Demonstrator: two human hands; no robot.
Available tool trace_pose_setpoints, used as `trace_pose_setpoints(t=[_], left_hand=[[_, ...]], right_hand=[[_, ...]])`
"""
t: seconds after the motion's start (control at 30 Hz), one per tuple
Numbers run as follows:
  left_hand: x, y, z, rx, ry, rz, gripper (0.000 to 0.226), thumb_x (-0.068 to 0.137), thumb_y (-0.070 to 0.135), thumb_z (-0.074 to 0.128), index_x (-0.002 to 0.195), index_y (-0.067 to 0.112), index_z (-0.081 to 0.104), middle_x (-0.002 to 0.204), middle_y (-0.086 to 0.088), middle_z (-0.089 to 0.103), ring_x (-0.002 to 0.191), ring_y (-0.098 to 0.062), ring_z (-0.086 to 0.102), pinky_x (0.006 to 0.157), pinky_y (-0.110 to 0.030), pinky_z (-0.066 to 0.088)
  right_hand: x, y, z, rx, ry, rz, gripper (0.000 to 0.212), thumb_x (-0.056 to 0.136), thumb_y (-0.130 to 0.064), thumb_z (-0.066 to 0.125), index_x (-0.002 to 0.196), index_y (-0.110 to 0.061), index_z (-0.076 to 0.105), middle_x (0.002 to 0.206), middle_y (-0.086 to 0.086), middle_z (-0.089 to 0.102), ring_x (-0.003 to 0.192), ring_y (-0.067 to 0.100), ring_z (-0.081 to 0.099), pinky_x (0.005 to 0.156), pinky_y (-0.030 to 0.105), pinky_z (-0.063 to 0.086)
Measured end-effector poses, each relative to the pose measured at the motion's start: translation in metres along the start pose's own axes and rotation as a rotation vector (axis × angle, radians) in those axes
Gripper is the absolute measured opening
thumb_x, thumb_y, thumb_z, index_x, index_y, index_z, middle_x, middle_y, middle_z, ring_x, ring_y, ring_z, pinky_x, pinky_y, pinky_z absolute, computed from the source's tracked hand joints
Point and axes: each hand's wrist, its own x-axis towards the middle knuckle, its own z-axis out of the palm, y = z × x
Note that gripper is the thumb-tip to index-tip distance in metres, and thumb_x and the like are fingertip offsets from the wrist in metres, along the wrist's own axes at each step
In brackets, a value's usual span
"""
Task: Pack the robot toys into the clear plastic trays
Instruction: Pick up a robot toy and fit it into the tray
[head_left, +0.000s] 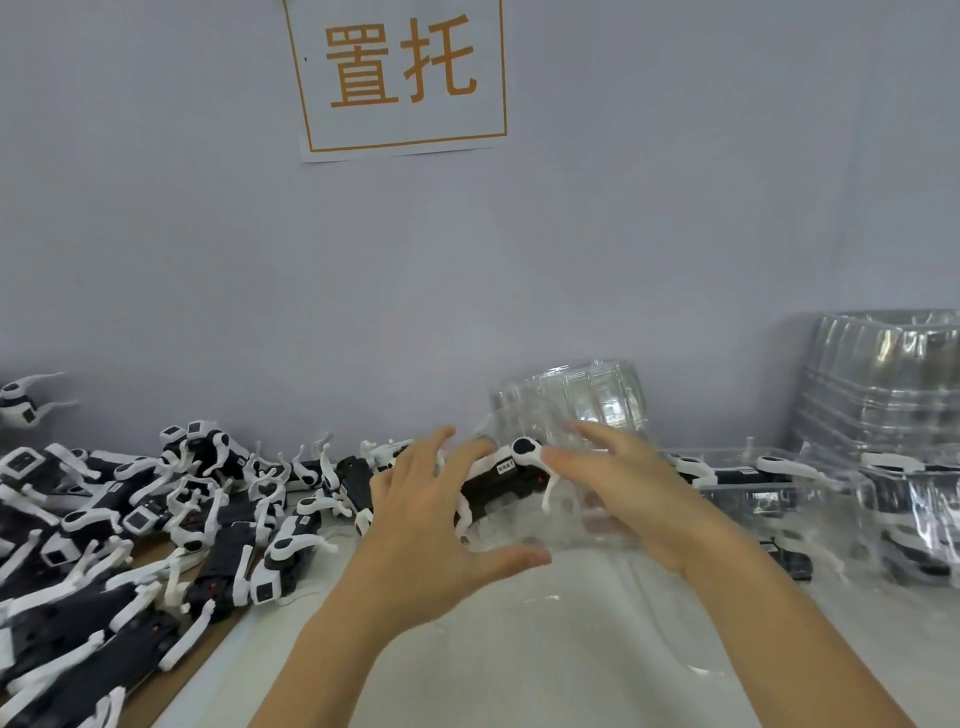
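A black and white robot toy (506, 480) lies in a clear plastic tray (582, 525) at the middle of the bench, and the tray's clear hinged half (571, 397) stands up behind it. My left hand (431, 525) is spread over the toy's left end, fingertips resting on it and thumb stretched out below. My right hand (626, 493) is at the toy's right end with fingers apart, its thumb tip touching the white leg by the head. Neither hand is closed around anything. A large pile of loose robot toys (156, 519) covers the left of the bench.
Packed clear trays with toys inside (779, 483) lie to the right. A tall stack of clear trays (883, 395) stands at the far right against the wall. A white sheet (519, 649) covers the bench in front of me. A paper sign (400, 73) hangs on the wall.
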Motion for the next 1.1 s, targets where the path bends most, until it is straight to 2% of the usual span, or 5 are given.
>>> trace_pose_setpoints(t=[0.17,0.33,0.57,1.0,1.1], left_hand=[[0.005,0.013,-0.003,-0.396,0.288,-0.153,0.075,0.075,0.074,0.059,0.140,0.047,0.034,0.123,0.047,0.038,0.119,0.010,0.041,0.100,-0.028,0.035],[0.014,0.037,0.010,-1.159,0.042,-0.509,0.049,0.075,0.048,0.069,0.115,0.023,0.055,0.115,-0.011,0.067,0.073,-0.021,0.070,0.060,-0.038,0.057],[0.062,0.084,0.038,-1.009,0.047,-0.511,0.019,0.097,0.037,0.048,0.109,0.024,0.054,0.104,-0.009,0.060,0.056,-0.018,0.065,0.049,-0.027,0.043],[0.114,0.138,0.092,-0.546,-0.204,-0.567,0.056,0.097,0.046,0.028,0.145,0.018,0.040,0.140,-0.013,0.051,0.130,-0.036,0.046,0.109,-0.053,0.039],[0.110,0.137,0.095,-0.551,-0.228,-0.563,0.053,0.098,0.047,0.030,0.143,0.022,0.038,0.130,-0.005,0.053,0.122,-0.032,0.050,0.106,-0.050,0.042]], right_hand=[[-0.003,-0.016,-0.030,0.142,0.110,-0.039,0.013,0.089,-0.034,0.069,0.097,-0.024,0.073,0.090,0.001,0.068,0.052,0.018,0.058,0.059,0.033,0.052],[-0.011,-0.025,-0.065,0.178,0.105,-0.022,0.023,0.091,-0.039,0.066,0.083,-0.020,0.076,0.086,0.010,0.061,0.061,0.024,0.057,0.066,0.037,0.054],[-0.013,-0.025,-0.111,0.154,0.579,-0.219,0.049,0.091,-0.036,0.064,0.137,-0.038,0.051,0.138,-0.006,0.052,0.124,0.022,0.054,0.104,0.048,0.045],[-0.023,0.007,-0.156,-0.319,0.695,-0.142,0.033,0.099,-0.029,0.036,0.116,-0.025,0.064,0.098,0.000,0.063,0.084,0.023,0.058,0.081,0.041,0.046],[-0.021,0.009,-0.158,-0.362,0.727,-0.060,0.032,0.097,-0.020,0.036,0.074,-0.010,0.055,0.070,0.008,0.050,0.064,0.025,0.047,0.069,0.037,0.040]])
